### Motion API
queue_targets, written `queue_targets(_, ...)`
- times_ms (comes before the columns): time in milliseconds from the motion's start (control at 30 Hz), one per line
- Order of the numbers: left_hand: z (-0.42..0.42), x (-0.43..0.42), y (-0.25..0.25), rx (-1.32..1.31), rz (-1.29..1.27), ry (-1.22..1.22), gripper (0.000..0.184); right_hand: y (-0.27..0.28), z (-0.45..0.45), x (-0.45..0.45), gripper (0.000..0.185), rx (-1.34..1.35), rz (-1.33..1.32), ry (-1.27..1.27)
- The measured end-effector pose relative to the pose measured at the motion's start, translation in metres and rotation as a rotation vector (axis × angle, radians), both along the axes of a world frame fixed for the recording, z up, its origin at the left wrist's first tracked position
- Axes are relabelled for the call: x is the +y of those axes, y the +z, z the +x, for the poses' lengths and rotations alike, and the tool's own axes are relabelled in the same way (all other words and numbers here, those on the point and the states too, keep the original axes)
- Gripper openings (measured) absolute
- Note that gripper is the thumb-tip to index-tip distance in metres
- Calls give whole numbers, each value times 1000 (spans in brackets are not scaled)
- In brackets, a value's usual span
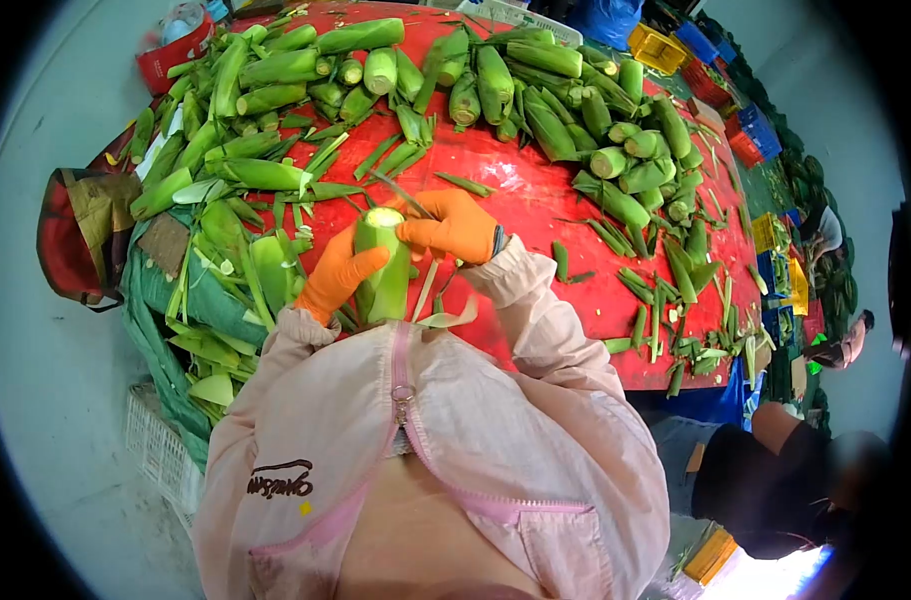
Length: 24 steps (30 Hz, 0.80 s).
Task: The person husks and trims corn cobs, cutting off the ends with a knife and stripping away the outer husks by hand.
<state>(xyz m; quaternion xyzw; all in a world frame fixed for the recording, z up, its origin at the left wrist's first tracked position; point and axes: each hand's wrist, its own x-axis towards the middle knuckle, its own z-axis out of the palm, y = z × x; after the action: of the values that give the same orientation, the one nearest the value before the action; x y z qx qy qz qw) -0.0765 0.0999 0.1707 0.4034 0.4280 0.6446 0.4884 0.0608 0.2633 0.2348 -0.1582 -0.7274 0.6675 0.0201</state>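
Just off center toward ten o'clock, I see the left hand (342, 278) wrapped around an upright corn ear (394, 280); the right hand (453, 228) closes narrowly on a thin strip or blade (403, 196), I cannot tell which, at its top. At eight, a white crate (157, 445) sits, contents unclear; at nine, green husks (207, 348) pile against a green sack (167, 310). Beyond, at half past ten, a red container (175, 58) holds something pale; at one, a yellow crate (658, 50) stands.

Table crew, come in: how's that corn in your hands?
Left orange-gloved hand: grips green, husk-wrapped corn ear, pale end up. Right orange-gloved hand: holding thin grey blade beside ear's top. Loose green husk strips nearby; none seems blocking.
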Motion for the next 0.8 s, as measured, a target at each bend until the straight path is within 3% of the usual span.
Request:
queue_targets(200,1,-3,-1,-33,-16,-63,77,-14,2,5,22,60,-39,116)
queue_targets(367,4,9,-8,-19,25,38,67,-39,6,1,16,136,-415,-147)
queue_targets(433,0,16,-37,-46,-21,265,60,-40,5,-7,15,151,-432,-208)
queue_targets(600,20,25,-22,43,94,345,62,-52,1,-18,17,287,-465,-285)
queue_targets(733,16,24,-24,-61,28,382,50,-51,3,-17,21,353,-506,-315)
queue_targets(800,5,19,-33,-138,0,390,49,-51,8,2,23,506,-695,-594)
